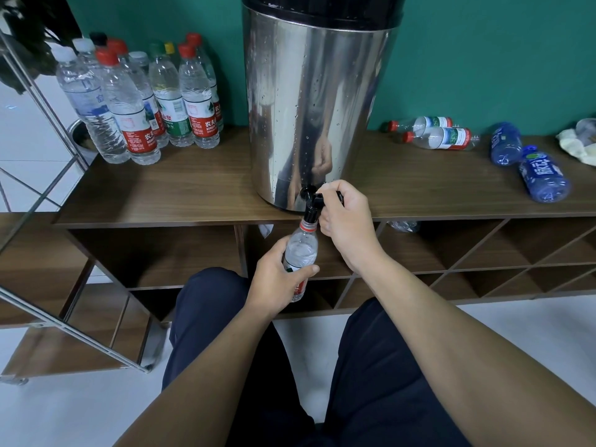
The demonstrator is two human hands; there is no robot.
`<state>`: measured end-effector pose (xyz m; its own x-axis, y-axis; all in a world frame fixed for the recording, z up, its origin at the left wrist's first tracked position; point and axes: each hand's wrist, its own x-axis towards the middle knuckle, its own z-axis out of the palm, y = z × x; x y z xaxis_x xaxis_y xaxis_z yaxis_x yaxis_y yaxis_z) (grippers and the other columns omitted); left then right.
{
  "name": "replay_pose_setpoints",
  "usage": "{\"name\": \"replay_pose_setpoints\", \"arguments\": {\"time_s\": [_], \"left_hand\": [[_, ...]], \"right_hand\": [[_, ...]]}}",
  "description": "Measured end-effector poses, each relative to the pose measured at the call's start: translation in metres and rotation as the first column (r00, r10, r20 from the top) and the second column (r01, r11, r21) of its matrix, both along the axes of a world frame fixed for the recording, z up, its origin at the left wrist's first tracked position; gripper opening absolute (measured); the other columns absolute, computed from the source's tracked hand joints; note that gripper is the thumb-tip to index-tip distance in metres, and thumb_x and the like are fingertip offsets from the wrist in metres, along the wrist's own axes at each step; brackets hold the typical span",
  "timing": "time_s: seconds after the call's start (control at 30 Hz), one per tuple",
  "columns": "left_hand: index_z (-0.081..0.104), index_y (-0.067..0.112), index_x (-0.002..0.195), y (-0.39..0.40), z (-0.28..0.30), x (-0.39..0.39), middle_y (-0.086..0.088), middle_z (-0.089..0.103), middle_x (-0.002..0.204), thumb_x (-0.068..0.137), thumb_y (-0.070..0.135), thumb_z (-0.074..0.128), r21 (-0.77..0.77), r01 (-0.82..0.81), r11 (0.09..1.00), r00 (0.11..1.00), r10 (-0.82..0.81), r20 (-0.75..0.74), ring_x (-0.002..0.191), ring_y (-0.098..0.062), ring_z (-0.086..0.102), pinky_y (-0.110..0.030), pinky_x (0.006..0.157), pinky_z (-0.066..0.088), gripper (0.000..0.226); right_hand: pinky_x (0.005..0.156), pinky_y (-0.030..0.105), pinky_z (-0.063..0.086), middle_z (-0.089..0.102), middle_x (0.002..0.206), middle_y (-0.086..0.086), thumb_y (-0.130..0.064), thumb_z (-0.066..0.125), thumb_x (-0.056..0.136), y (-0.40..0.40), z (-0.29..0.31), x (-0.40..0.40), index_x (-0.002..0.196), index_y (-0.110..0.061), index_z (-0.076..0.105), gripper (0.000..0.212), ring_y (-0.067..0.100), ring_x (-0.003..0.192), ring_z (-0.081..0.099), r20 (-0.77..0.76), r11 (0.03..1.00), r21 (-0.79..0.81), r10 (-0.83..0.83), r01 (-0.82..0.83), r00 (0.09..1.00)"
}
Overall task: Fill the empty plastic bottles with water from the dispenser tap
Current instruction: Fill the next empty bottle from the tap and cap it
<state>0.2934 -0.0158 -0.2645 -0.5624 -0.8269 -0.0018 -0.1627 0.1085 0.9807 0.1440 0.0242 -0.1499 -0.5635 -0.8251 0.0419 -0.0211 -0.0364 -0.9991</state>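
Note:
A tall steel water dispenser (309, 101) stands on a wooden shelf top (161, 191). Its black tap (311, 206) juts out over the front edge. My right hand (346, 217) grips the tap's lever. My left hand (277, 282) holds a clear plastic bottle (301, 250) with a red neck ring, uncapped, its mouth right under the spout. Water shows in the bottle's upper part; my fingers hide the label.
Several capped bottles (138, 101) filled with water stand at the back left. Two red-capped bottles (442, 137) and two blue bottles (541, 175) lie on their sides at the right, near a crumpled cloth (577, 143). Open shelf compartments lie below; my knees are close to them.

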Motion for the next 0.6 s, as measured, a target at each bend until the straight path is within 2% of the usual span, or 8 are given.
{"name": "replay_pose_setpoints", "arguments": {"time_s": [0.13, 0.3, 0.6], "left_hand": [[0.065, 0.033, 0.147, 0.0007, 0.0010, 0.0004, 0.024, 0.076, 0.128, 0.089, 0.026, 0.096, -0.007, -0.001, 1.000, 1.000, 0.001, 0.002, 0.122, 0.005, 0.069, -0.032, 0.113, 0.057, 0.066], [0.063, 0.035, 0.149, -0.0005, -0.0016, -0.0004, 0.022, 0.075, 0.131, 0.089, 0.030, 0.096, -0.017, 0.003, 1.000, 1.000, -0.003, 0.020, 0.125, 0.000, 0.069, -0.037, 0.114, 0.057, 0.068], [0.063, 0.035, 0.150, 0.0009, -0.0009, -0.0009, 0.023, 0.075, 0.130, 0.090, 0.030, 0.095, -0.004, 0.003, 1.000, 1.000, -0.003, 0.022, 0.123, 0.003, 0.069, -0.037, 0.113, 0.058, 0.068]], "right_hand": [[0.052, 0.031, 0.031, 0.044, 0.059, -0.006, -0.018, 0.054, 0.113, -0.0001, -0.0008, 0.0002, 0.099, -0.016, 0.067, 0.019, 0.013, 0.053, 0.036, -0.009, 1.000, -0.001, -0.003, 0.003, 1.000], [0.052, 0.031, 0.031, 0.043, 0.060, -0.005, -0.018, 0.055, 0.113, 0.0003, -0.0004, 0.0003, 0.098, -0.016, 0.067, 0.020, 0.013, 0.054, 0.035, -0.002, 1.000, -0.011, 0.003, -0.003, 1.000], [0.052, 0.030, 0.031, 0.043, 0.058, -0.006, -0.018, 0.054, 0.114, 0.0005, -0.0003, 0.0006, 0.097, -0.017, 0.066, 0.020, 0.013, 0.053, 0.035, 0.002, 1.000, -0.005, 0.007, -0.007, 1.000]]}}
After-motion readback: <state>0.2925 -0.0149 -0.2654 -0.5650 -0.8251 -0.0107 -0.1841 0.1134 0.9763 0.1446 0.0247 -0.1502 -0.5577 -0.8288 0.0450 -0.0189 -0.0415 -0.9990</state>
